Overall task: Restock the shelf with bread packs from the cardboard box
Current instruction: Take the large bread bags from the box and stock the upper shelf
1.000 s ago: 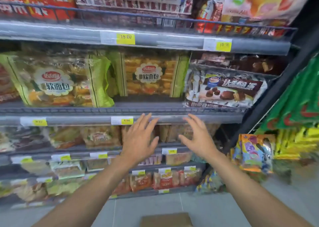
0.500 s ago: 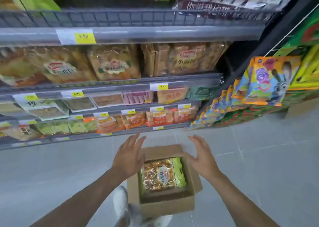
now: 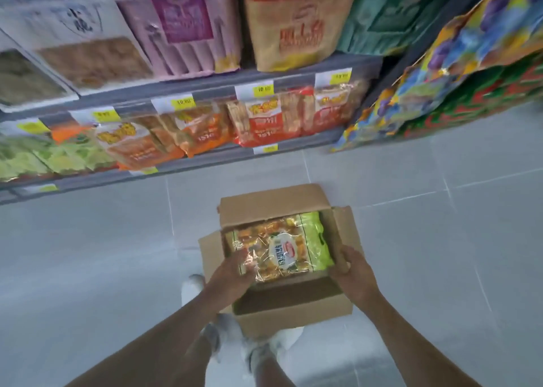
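Resting left hand (image 3: 232, 278) on bread pack (image 3: 282, 247); right hand (image 3: 352, 275) at cardboard box (image 3: 293, 313) edge.

We see a matt brown cardboard box (image 3: 282, 310) on smooth, faintly shiny grey floor tiles (image 3: 88, 254). Inside the box lies a bread pack (image 3: 282, 248) in glossy, crinkled clear plastic film. Beyond the box, shelf packets (image 3: 264, 116) look shiny, like plastic.

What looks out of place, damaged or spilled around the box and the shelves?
Nothing stands out. The cardboard box sits open on the floor with one bread pack lying intact inside. The left hand and right hand reach its ends. The shelf packs look blurred but orderly.
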The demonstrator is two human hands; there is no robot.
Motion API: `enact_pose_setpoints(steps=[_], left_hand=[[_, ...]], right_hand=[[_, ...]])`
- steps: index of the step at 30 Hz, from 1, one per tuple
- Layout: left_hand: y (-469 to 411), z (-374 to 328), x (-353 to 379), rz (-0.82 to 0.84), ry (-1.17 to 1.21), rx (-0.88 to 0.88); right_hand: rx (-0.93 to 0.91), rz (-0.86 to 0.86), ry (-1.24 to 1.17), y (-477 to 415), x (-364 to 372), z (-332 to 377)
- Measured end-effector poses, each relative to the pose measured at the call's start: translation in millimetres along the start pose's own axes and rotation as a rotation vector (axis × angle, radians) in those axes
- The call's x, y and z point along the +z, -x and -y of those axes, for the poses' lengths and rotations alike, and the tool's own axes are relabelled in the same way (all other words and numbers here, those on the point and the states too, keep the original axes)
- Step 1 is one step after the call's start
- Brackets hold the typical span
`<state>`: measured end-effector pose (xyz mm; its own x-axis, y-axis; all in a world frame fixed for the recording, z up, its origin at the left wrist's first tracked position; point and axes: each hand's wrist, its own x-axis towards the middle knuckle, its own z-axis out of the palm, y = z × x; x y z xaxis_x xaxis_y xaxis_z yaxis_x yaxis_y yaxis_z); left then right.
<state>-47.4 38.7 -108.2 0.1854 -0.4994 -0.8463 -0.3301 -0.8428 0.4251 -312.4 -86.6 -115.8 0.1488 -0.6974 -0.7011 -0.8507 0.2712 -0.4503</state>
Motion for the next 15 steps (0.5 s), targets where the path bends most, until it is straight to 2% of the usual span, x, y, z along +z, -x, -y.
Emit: enact_pose_setpoints(steps=[4, 7, 12, 15], left_hand=[[-71.3, 41.2, 39.5, 0.021, 0.150, -0.154], [-102.6, 48.9, 56.9, -0.082, 0.291, -0.298], [-158.0, 54.9, 78.4, -0.212, 0.570, -0.505], [-186.0, 68.6, 83.5, -0.263, 0.635, -0.579]], right_hand=[[0.095, 0.051, -0.051, -50.4, 43.6, -44.6], [0.158, 0.058, -0.084, -86.0, 69.7, -63.9], [0.164, 0.046, -0.047, -151.2, 101.2, -85.0], [0.211, 0.079, -0.085, -186.4, 115.3, -85.1]])
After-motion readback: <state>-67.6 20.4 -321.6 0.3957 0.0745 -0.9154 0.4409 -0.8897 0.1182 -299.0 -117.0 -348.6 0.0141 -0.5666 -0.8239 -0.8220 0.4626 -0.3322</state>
